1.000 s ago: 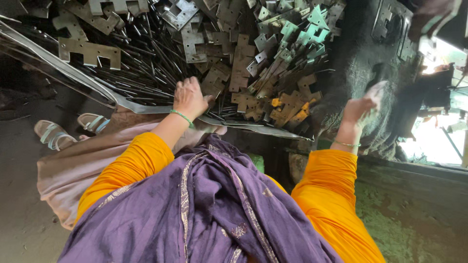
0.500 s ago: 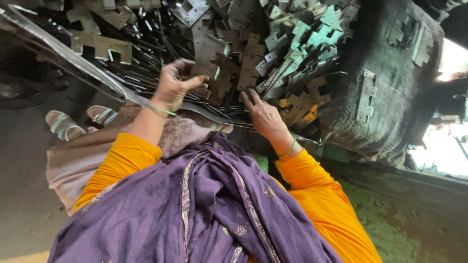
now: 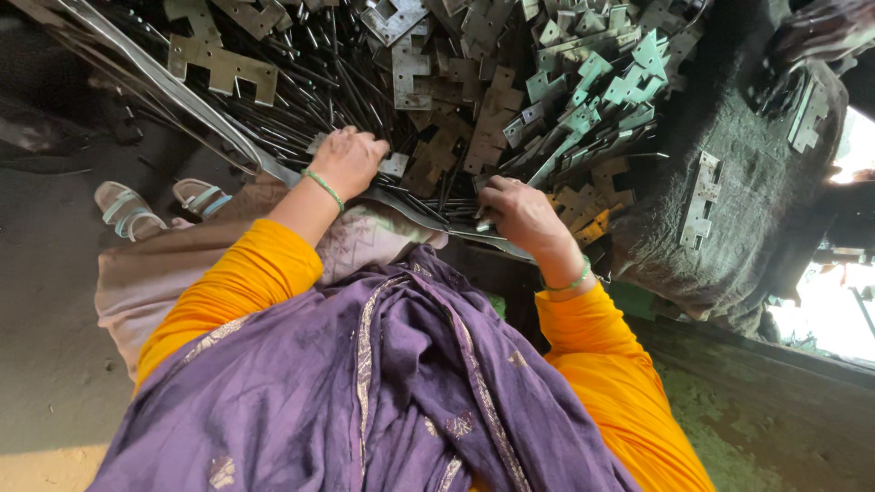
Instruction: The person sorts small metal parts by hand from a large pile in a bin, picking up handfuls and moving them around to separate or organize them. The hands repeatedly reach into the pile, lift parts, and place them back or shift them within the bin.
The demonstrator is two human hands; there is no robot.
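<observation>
A heap of flat notched metal plates [image 3: 474,100] and thin dark metal rods [image 3: 301,100] fills the upper part of the head view. My left hand [image 3: 348,160] rests knuckles-up on the rods and plates at the heap's near edge, fingers curled into the pile. My right hand [image 3: 518,211] is curled around thin rods and a plate at the heap's lower middle. Both wrists wear green bangles, with orange sleeves behind them. A purple scarf [image 3: 365,383] covers my front.
A long bent metal strip [image 3: 173,91] runs from the upper left down toward my hands. A dark sack-covered block [image 3: 738,219] with a few plates on it stands at right. A pair of sandals [image 3: 155,205] lies on the grey floor [image 3: 46,301] at left.
My right hand came in from the block at right to the heap's middle and closed on rods. My left hand shifted slightly right on the pile.
</observation>
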